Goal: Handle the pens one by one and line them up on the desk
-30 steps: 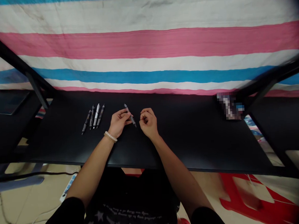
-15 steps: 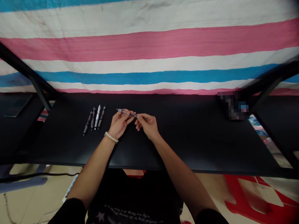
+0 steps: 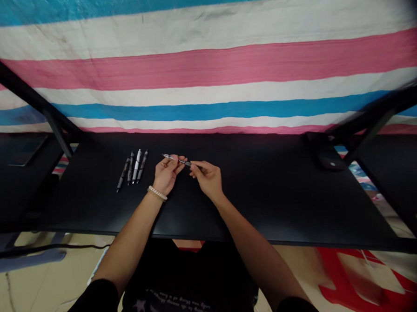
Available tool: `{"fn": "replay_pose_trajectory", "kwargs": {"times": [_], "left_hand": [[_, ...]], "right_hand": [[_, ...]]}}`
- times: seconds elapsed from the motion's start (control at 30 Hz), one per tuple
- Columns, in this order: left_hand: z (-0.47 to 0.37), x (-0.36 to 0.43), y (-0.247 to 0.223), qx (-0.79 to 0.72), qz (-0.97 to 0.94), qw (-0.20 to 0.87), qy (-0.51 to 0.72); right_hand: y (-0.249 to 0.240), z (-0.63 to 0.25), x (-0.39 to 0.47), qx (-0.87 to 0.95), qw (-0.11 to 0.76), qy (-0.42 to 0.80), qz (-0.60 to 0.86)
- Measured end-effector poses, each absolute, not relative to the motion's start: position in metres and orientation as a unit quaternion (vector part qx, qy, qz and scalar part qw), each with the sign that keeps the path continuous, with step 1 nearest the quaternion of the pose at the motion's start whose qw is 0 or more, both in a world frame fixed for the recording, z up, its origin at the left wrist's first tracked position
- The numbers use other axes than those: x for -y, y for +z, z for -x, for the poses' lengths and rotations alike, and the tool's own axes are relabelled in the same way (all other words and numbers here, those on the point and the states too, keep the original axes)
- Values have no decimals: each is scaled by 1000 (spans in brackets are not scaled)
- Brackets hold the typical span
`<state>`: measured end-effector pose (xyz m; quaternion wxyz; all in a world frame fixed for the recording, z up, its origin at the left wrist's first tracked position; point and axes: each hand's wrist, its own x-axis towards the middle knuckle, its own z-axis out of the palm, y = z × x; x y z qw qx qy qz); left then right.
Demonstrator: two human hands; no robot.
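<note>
Over the middle of the black table, a slim pen (image 3: pixel 168 156) with a clear-looking end is held between my two hands. My left hand (image 3: pixel 165 174) is closed around its middle, thumb and fingers pinching, and the clear end sticks out to the upper left. At the pen's dark right end, my right hand (image 3: pixel 208 178) pinches with thumb and forefinger. Part of the pen is hidden by the fingers. Left of my hands lie several pens side by side, among them a white pen (image 3: pixel 136 165) and a dark patterned pen (image 3: pixel 142 166).
A black, rounded device (image 3: pixel 329 158) sits at the table's right end near the frame bars. Behind the table (image 3: pixel 283 194) hangs a striped sheet (image 3: pixel 203 65). A flat dark slab (image 3: pixel 28 150) lies on the left table. A red stool (image 3: pixel 336 284) stands below right.
My right hand has shifted slightly right, and a little more of the pen's dark end shows between my hands. The view has tilted slightly upward; the loose pens stay in place.
</note>
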<state>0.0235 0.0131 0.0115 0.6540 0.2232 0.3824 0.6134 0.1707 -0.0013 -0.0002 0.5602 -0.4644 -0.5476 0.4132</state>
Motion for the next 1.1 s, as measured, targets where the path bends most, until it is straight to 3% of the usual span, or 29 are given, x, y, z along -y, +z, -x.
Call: {"fn": "replay_pose_trajectory", "kwargs": {"times": [0.47, 1.1], "left_hand": [[-24, -14, 9, -371, -209, 661, 617], [-18, -21, 16, -430, -132, 588, 673]], "right_hand": [[-8, -171, -2, 539, 577, 413, 454], [6, -175, 6, 643, 599, 148, 454]]}}
